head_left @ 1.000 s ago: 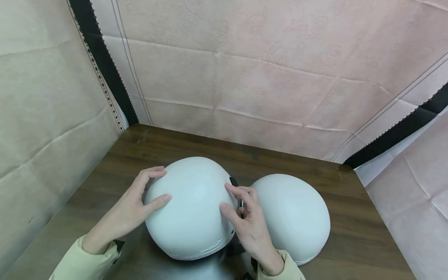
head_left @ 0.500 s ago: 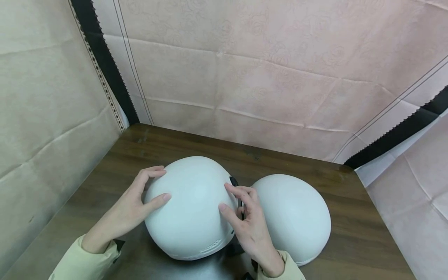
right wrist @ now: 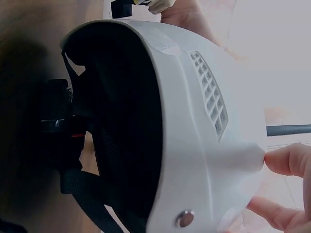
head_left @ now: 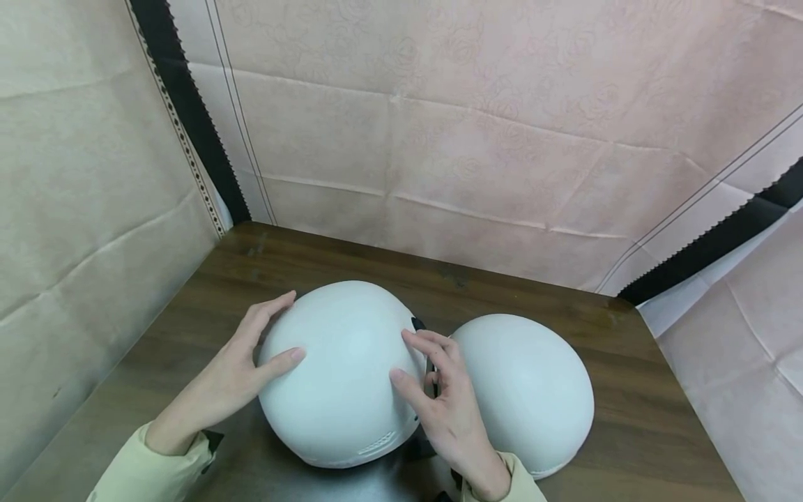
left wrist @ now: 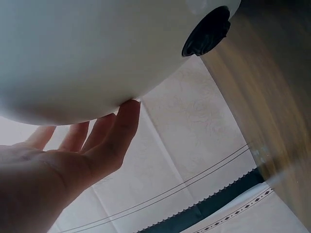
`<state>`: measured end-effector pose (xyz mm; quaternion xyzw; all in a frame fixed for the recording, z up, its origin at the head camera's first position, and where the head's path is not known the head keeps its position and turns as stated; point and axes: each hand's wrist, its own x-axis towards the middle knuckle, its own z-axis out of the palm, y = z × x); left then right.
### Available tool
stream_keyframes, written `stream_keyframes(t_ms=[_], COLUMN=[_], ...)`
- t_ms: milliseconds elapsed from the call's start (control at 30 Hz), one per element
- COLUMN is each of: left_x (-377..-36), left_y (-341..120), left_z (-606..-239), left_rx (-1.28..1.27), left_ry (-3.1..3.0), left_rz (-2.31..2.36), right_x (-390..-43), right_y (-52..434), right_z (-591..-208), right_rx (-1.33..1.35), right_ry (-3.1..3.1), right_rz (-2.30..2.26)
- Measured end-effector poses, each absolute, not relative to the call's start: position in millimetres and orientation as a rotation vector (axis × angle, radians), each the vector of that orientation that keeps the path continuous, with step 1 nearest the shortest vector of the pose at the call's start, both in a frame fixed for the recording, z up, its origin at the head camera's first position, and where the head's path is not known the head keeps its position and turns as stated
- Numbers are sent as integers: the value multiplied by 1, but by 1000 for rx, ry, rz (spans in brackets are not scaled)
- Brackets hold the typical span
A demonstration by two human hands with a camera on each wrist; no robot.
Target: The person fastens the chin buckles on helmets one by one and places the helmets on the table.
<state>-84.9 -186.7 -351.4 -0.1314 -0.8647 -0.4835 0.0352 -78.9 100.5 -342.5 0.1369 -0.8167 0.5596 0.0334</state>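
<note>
White, smooth, domed helmet (head_left: 341, 373), crown up on the table. Black padding and straps inside, vent slots near the rim. Lies just beside a second white helmet (head_left: 527, 390).

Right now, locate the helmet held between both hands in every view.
Head: left helmet, low centre on the table, between both hands.
Left wrist: its white shell fills the top.
Right wrist: seen from below, centre, dark padding and straps showing.
Shared landmark: the black-edged fabric wall.
</note>
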Motion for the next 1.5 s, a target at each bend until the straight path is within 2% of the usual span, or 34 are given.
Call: stream_keyframes(t_ms=[300,700,1500], left_x=[-85,-85,-81], left_y=[-187,-186,-191], left_z=[-351,-351,-346], left_rx=[-413,-374,-409], left_ry=[-2662,-2678,-2692], left_rz=[-1450,-1448,-1455], right_x=[-77,-75,-72], right_y=[100,97,98], right_z=[-341,-340,-337], right_rx=[495,363,353], right_ry=[-2474,-2515,-2598], right_rz=[1681,1697,1688])
